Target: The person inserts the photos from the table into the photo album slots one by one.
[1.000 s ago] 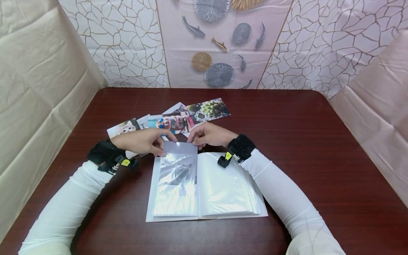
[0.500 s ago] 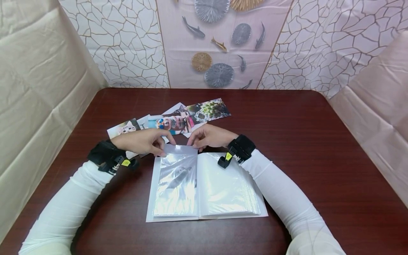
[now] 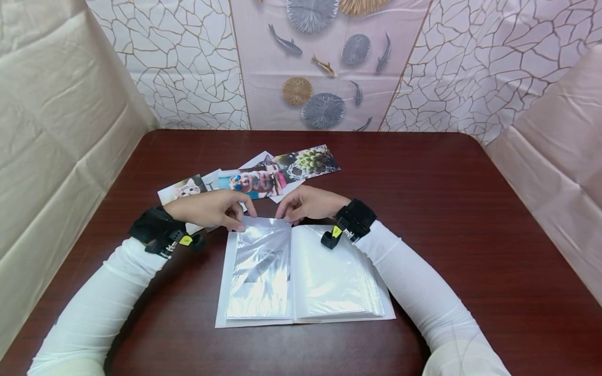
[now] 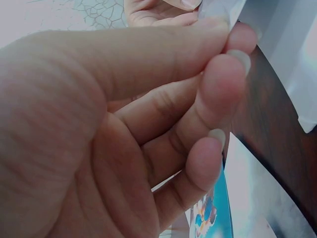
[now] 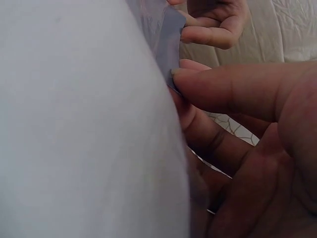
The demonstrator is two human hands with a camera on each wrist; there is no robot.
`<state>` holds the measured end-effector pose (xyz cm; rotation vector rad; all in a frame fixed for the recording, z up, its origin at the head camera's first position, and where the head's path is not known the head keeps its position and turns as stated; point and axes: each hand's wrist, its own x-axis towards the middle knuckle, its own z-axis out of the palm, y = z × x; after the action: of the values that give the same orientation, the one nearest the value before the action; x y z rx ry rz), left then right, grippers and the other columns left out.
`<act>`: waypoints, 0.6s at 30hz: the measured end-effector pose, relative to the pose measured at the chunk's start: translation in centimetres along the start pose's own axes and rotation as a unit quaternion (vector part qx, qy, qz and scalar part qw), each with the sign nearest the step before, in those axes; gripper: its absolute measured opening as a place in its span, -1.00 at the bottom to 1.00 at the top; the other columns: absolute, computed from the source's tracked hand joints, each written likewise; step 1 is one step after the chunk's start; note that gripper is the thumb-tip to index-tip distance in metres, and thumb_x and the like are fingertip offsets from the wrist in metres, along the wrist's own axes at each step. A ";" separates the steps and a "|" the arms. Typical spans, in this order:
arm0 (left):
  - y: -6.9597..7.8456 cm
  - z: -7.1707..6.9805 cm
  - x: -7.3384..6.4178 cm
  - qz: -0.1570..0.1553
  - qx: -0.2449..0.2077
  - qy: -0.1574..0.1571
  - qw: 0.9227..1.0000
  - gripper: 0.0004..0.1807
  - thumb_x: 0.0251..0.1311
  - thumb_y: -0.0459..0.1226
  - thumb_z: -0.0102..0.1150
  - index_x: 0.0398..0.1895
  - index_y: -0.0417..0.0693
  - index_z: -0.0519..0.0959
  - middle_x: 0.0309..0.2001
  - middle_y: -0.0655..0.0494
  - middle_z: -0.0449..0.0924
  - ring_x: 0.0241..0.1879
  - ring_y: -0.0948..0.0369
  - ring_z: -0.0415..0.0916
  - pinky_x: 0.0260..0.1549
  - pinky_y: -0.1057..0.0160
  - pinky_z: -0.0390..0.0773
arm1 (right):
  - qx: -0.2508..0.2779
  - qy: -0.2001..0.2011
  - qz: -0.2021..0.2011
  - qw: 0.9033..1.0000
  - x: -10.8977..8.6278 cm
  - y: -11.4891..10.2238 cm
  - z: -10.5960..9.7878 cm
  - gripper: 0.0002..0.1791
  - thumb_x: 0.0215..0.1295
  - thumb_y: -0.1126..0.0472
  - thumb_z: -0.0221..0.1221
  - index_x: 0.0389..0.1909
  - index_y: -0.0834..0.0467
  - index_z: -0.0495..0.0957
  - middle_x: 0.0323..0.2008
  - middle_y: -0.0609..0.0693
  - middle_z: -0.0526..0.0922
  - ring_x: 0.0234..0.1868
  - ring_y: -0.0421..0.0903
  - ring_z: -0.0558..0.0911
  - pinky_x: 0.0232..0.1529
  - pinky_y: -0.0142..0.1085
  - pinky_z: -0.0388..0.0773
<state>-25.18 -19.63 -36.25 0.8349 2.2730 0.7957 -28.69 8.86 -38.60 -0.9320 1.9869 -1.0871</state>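
Photo (image 3: 267, 251) has been slid a bit farther down into the clear pocket (image 3: 257, 303) vs. 1 s ago, w/ less of its top strip left showing above the pocket mouth; R hand (image 3: 312, 202) has been lowered slightly w/ it, L hand (image 3: 213, 206) kept approx. in same spot. Nearest, both arms are covered by white sleeves (image 3: 105, 292), w/ a blk. wrist camera (image 3: 355, 218) strapped on at each wrist. Open album (image 3: 336, 282) is laid flat on the dk. red-brown table (image 3: 479, 250), betw. the forearms; photo is held in the upper part of its L page, gray img. partly hidden by glare. R page is covered by shiny film. At the far edge of the L page, pocket's top L corner is pinched betw. L thumb & a finger, tips closed; whether photo is caught there too can't be told. Photo's top R corner is pinched betw. R thumb & forefinger, tips closed. Beyond the hands, loose pics are spread & overlapped: cat pic (image 3: 185, 189) at L, goggles pic (image 3: 251, 183) mid., succulent pic (image 3: 309, 161) at R. At back, a pinkish backdrop panel (image 3: 338, 78), printed w/ discs & fish, is flanked by white ones w/ gold crackle lines.
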 end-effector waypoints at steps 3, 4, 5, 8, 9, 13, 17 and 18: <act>-0.1 0.0 0.0 0.001 0.004 0.001 1.000 -0.63 0.26 -0.29 0.36 0.11 -0.04 0.55 -0.38 0.13 0.69 -0.41 0.05 0.54 -0.46 0.30 0.49 | -0.001 0.001 -0.001 1.000 -0.1 -0.1 0.1 -0.79 0.43 0.40 0.15 -0.02 0.28 0.67 -0.43 -0.09 0.69 -0.37 -0.15 0.58 -0.17 -0.32 0.56; -0.1 0.0 0.1 0.002 0.005 0.001 1.000 -0.64 0.26 -0.29 0.36 0.10 -0.04 0.55 -0.37 0.13 0.69 -0.40 0.05 0.54 -0.45 0.30 0.50 | -0.003 0.000 -0.002 1.000 -0.1 -0.1 0.1 -0.79 0.43 0.40 0.15 -0.02 0.28 0.67 -0.43 -0.09 0.69 -0.37 -0.15 0.58 -0.17 -0.32 0.56; -0.1 0.0 0.1 0.003 0.007 0.001 1.000 -0.65 0.26 -0.29 0.36 0.09 -0.03 0.56 -0.37 0.13 0.69 -0.40 0.06 0.55 -0.45 0.29 0.50 | -0.005 0.000 -0.002 1.000 -0.1 -0.2 0.1 -0.79 0.43 0.39 0.15 -0.02 0.27 0.68 -0.43 -0.08 0.69 -0.37 -0.14 0.57 -0.17 -0.32 0.55; -0.1 0.1 0.1 0.006 0.012 0.002 1.000 -0.68 0.26 -0.29 0.36 0.06 -0.03 0.58 -0.36 0.15 0.70 -0.39 0.13 0.55 -0.41 0.29 0.52 | -0.012 -0.003 -0.002 1.000 -0.2 -0.3 0.1 -0.79 0.43 0.39 0.15 -0.03 0.24 0.69 -0.43 -0.06 0.69 -0.37 -0.11 0.56 -0.17 -0.32 0.54; -0.1 0.1 0.1 0.007 0.013 0.002 1.000 -0.70 0.26 -0.29 0.36 0.05 -0.03 0.59 -0.35 0.15 0.71 -0.38 0.15 0.56 -0.39 0.29 0.53 | -0.014 -0.004 -0.002 1.000 -0.2 -0.3 0.1 -0.79 0.43 0.39 0.15 -0.03 0.23 0.70 -0.43 -0.06 0.69 -0.36 -0.11 0.56 -0.17 -0.32 0.54; -0.1 0.1 0.1 0.011 0.012 0.003 1.000 -0.74 0.26 -0.30 0.36 0.00 -0.03 0.61 -0.33 0.16 0.72 -0.34 0.20 0.57 -0.35 0.28 0.55 | -0.019 -0.012 0.001 1.000 0.0 -0.2 0.1 -0.77 0.43 0.38 0.15 -0.02 0.21 0.71 -0.40 -0.08 0.71 -0.34 -0.12 0.57 -0.17 -0.32 0.54; -0.2 0.0 0.1 0.016 0.009 0.002 1.000 -0.76 0.26 -0.31 0.36 -0.02 -0.04 0.63 -0.32 0.16 0.72 -0.33 0.21 0.58 -0.33 0.29 0.55 | -0.021 -0.015 0.002 1.000 0.0 -0.2 0.2 -0.78 0.43 0.37 0.16 -0.03 0.21 0.72 -0.36 -0.10 0.74 -0.32 -0.15 0.59 -0.15 -0.33 0.55; -0.2 0.0 0.1 0.016 0.009 0.002 1.000 -0.76 0.26 -0.31 0.36 -0.02 -0.04 0.63 -0.32 0.16 0.73 -0.33 0.21 0.58 -0.33 0.29 0.56 | -0.020 -0.016 0.001 1.000 0.0 -0.3 0.2 -0.79 0.44 0.36 0.16 -0.03 0.21 0.72 -0.36 -0.10 0.74 -0.31 -0.15 0.59 -0.15 -0.33 0.55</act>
<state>-25.29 -19.65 -36.40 0.8817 2.2773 0.7933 -28.50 8.68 -38.44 -0.9616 1.9890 -1.0275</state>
